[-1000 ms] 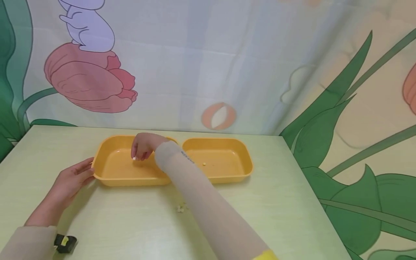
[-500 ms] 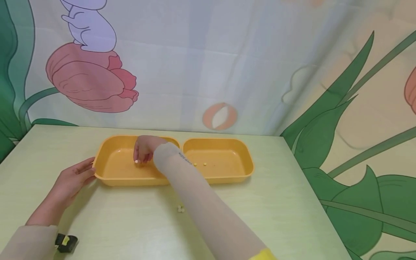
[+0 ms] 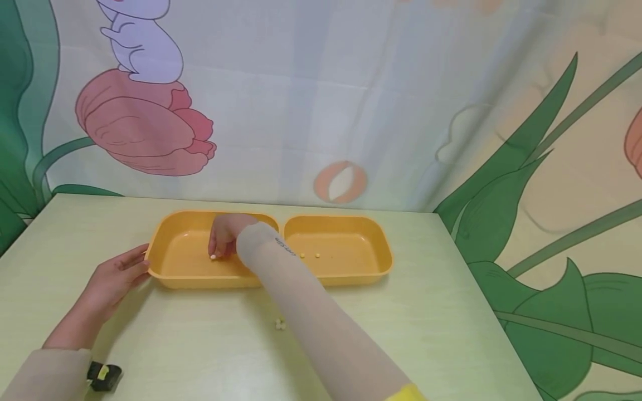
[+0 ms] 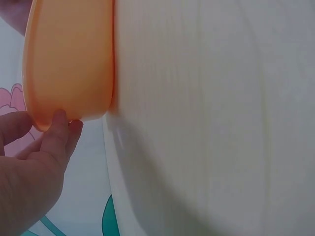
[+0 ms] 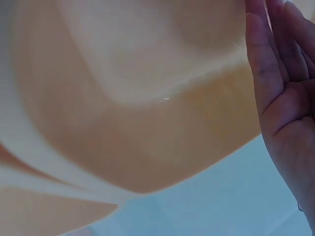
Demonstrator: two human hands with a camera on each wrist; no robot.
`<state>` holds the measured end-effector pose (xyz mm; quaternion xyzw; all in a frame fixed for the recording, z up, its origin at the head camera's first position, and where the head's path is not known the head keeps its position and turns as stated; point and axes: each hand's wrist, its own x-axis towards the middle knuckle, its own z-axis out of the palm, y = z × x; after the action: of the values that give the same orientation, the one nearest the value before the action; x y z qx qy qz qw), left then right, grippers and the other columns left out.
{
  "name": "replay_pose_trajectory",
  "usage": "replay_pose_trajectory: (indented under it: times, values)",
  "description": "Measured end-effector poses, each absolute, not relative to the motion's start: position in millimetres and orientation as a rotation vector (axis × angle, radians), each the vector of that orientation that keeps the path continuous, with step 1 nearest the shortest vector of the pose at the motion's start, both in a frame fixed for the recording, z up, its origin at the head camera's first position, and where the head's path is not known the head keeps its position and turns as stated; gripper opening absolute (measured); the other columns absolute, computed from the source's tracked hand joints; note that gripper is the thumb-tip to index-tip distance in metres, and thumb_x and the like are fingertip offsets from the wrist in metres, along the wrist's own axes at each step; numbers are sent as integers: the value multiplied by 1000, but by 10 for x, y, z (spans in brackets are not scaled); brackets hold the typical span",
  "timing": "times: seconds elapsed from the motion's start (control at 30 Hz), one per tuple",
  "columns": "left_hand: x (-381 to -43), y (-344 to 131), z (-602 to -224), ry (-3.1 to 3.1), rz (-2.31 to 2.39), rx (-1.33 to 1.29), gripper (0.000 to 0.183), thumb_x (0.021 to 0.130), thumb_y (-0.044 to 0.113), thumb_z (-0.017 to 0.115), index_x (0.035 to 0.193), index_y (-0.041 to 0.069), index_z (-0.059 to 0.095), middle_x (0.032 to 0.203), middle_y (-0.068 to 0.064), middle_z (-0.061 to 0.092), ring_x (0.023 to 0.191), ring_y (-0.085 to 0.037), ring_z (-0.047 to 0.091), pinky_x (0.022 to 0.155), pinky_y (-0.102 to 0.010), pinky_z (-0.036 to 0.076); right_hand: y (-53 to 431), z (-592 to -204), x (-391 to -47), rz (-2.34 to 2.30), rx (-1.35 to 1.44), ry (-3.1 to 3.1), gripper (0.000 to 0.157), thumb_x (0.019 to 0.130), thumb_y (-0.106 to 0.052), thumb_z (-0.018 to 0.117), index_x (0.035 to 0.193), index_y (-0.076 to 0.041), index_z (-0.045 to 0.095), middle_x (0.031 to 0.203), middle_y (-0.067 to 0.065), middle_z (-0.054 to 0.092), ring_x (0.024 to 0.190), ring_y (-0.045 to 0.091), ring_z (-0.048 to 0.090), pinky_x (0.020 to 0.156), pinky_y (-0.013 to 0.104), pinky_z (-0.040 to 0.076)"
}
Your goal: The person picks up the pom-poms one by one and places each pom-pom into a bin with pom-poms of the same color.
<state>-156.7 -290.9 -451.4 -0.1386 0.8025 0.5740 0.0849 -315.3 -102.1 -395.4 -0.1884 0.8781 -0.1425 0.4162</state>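
Two shallow yellow trays stand side by side on the table. At the left tray (image 3: 183, 253), my left hand (image 3: 112, 281) holds the outer rim; in the left wrist view, its thumb and fingers (image 4: 59, 132) lie on either side of that rim. Inside the same tray my right hand (image 3: 225, 236) is low over the floor, pinching a tiny white piece (image 3: 213, 257) at its fingertips. The right wrist view shows that hand's curled fingers (image 5: 266, 59), the piece hard to make out. In the right tray (image 3: 358, 250) lie two tiny yellowish pieces (image 3: 317, 255).
Several small pale pieces (image 3: 280, 324) lie clustered on the table in front of the trays, beside the right forearm (image 3: 311, 306). A black device (image 3: 104, 377) is at the left wrist. A printed curtain (image 3: 251, 111) hangs behind the table.
My right hand has moved slightly nearer to me inside the left tray, with the white piece at its fingertips. A second yellowish piece has come out from behind the sleeve. My left hand stays put.
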Motion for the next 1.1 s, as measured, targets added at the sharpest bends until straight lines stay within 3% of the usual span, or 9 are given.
replay_pose_trajectory:
  times: [0.2, 0.33, 0.43, 0.63, 0.77, 0.87, 0.97, 1.03, 1.1]
  values:
    - [-1570, -2900, -4512, 2391, 1720, -414, 61, 112, 22, 39, 163, 1, 13, 167, -28, 20, 151, -41, 35, 97, -18, 54, -1018, -3944, -3171, -366, -489, 2183, 10, 93, -8, 73, 101, -12, 77, 78, 1, 67, 68, 12, 59, 58, 18, 48]
    - [-1563, -2912, -4517, 2377, 1749, -392, 61, 111, 22, 40, 162, 1, 14, 166, -29, 20, 119, 0, 65, 95, -16, 56, -1009, -3913, -3154, -387, -520, 2220, 11, 94, -8, 71, 104, -13, 74, 82, 0, 67, 74, 13, 61, 66, 20, 54]
    - [-1557, -2922, -4524, 2363, 1781, -371, 61, 111, 20, 41, 162, 0, 15, 165, -31, 20, 90, 28, 48, 92, -13, 57, -1008, -3878, -3145, -402, -565, 2259, 9, 95, -10, 69, 104, -12, 72, 87, -1, 67, 80, 13, 65, 74, 20, 58]
    - [-1563, -2929, -4525, 2371, 1758, -394, 61, 111, 21, 41, 162, 1, 15, 166, -30, 21, 98, 22, 53, 95, -16, 56, -992, -3766, -3152, -448, -636, 2283, 10, 99, -14, 67, 107, -10, 70, 101, -1, 70, 91, 13, 68, 80, 19, 61]
    - [-1575, -2923, -4515, 2386, 1716, -415, 61, 112, 22, 39, 163, 2, 13, 166, -28, 21, 136, -20, 58, 97, -19, 54, -923, -3671, -3151, -470, -710, 2272, 14, 100, -16, 65, 113, -10, 70, 110, 1, 72, 93, 12, 68, 77, 18, 60]
    - [-1572, -2924, -4516, 2388, 1725, -403, 60, 112, 21, 39, 162, 1, 13, 166, -30, 20, 131, -12, 62, 96, -18, 55, -828, -3603, -3131, -499, -818, 2257, 18, 101, -17, 64, 116, -8, 69, 112, 5, 73, 91, 13, 68, 75, 17, 60]
    - [-1562, -2926, -4520, 2383, 1731, -392, 61, 111, 21, 40, 162, 1, 14, 166, -30, 20, 99, 20, 57, 95, -16, 56, -707, -3541, -3097, -547, -899, 2239, 21, 102, -17, 63, 119, -6, 69, 113, 7, 73, 89, 13, 68, 72, 17, 59]
    - [-1559, -2922, -4517, 2378, 1727, -398, 61, 111, 21, 40, 162, 1, 13, 166, -30, 20, 99, 20, 55, 94, -16, 57, -625, -3497, -3072, -586, -941, 2225, 24, 102, -18, 63, 121, -5, 69, 114, 7, 73, 89, 12, 68, 72, 16, 59]
    - [-1565, -2915, -4509, 2378, 1718, -402, 61, 112, 22, 39, 162, 2, 12, 167, -29, 19, 118, 0, 64, 95, -17, 56, -543, -3443, -3046, -620, -966, 2215, 25, 102, -19, 63, 122, -5, 69, 114, 7, 73, 90, 12, 69, 73, 15, 59]
